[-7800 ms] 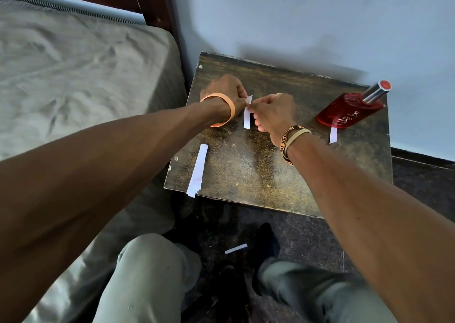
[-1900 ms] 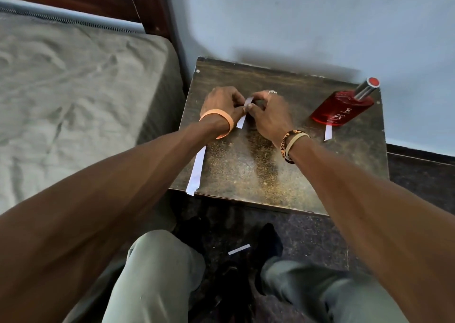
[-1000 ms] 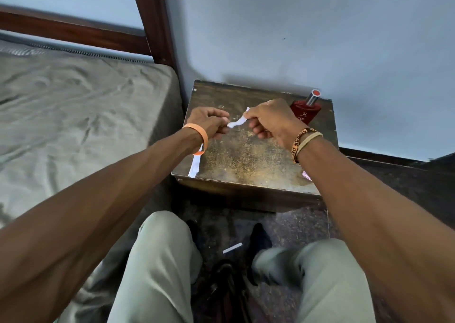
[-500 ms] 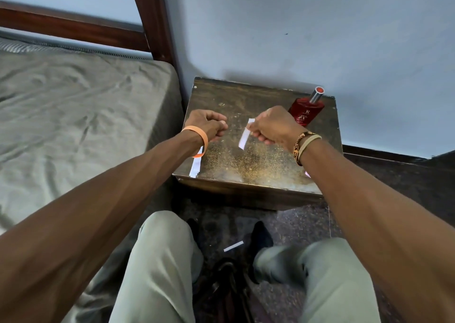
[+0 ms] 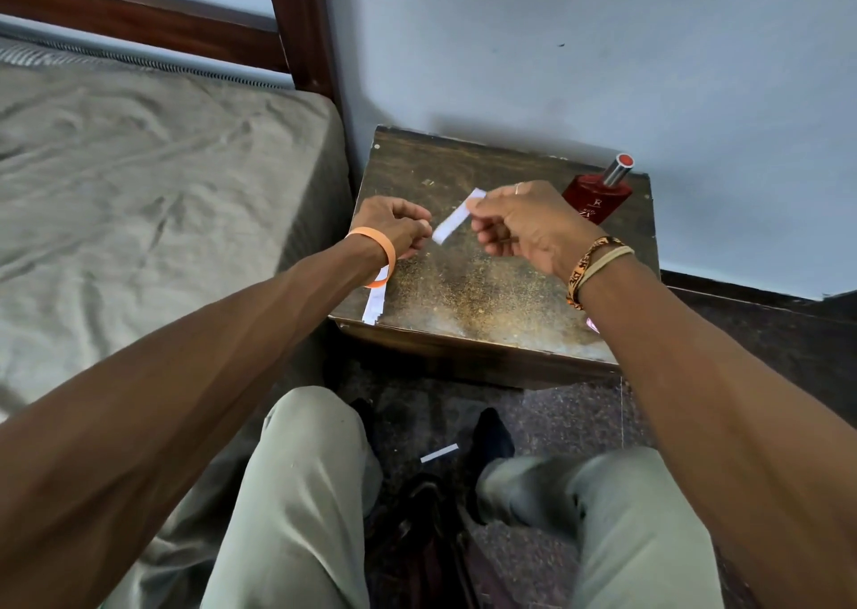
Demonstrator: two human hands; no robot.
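My right hand [image 5: 524, 225] pinches the upper end of a short white paper strip [image 5: 457, 216] and holds it slanted in the air above the dark wooden table [image 5: 487, 283]. My left hand [image 5: 396, 230], with an orange band on its wrist, has its fingers curled. Its fingertips sit right beside the strip's lower end, and I cannot tell whether they touch it. A red perfume bottle [image 5: 598, 195] with a silver cap lies at the table's back right corner, just behind my right hand.
A longer paper strip [image 5: 374, 302] lies at the table's front left edge, partly under my left wrist. Another strip [image 5: 438, 453] lies on the dark floor between my legs. A bed [image 5: 139, 191] with a wooden post [image 5: 301, 28] borders the table's left side.
Both hands lifted the strip off the table. The left hand let go half a second ago and has moved back up to the strip's lower end.
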